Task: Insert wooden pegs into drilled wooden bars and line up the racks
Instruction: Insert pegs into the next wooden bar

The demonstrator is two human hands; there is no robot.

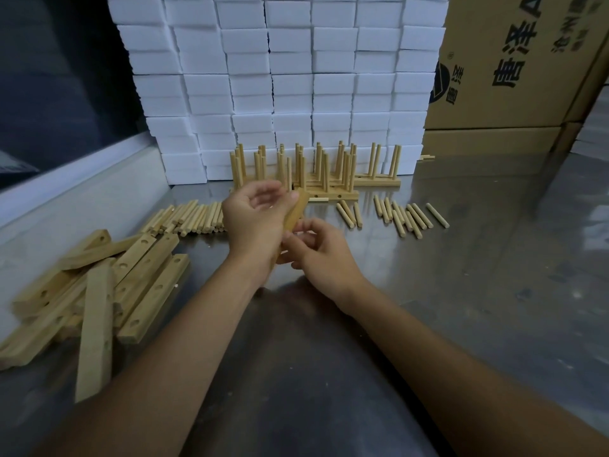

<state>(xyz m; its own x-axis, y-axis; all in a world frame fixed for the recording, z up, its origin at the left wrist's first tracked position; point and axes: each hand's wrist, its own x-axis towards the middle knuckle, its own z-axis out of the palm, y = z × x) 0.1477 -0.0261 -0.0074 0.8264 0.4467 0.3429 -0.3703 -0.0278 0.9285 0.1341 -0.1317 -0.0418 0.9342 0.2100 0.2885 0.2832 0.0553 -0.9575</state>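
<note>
**One bar between my hands, pegs and racks beyond**

Bare forearms come up from the bottom edge and meet over the dull grey metal tabletop (461, 275). Between them I hold one pale, flat wooden bar (295, 211), tilted with its far end higher than its near end. My left hand (252, 222) is on the left of it, palm turned toward me, fingers loosely curled at the bar's upper part; motion blur keeps me from telling how firmly they close on it. My right hand (321, 253) sits lower and to the right, its fingers curled and pinching the bar's near end from below. The two hands are almost touching around the wood.

To my left, near the table's raised edge, lies a loose heap of drilled pale wooden bars (108, 291), crossing one another at angles, round holes showing along their faces. Past my left hand is a row of short round wooden pegs (188, 217) lying side by side, and to the right of my hands a smaller scatter of the same pegs (407, 216), well apart from the bar I hold.

Straight ahead, just behind my left hand, stand the finished wooden racks with upright pegs (313, 169), crowded together in a line. Behind them rises a wall of stacked white foam blocks (296, 77), and at the far right a brown cardboard carton with black printed characters (510, 61).
</note>
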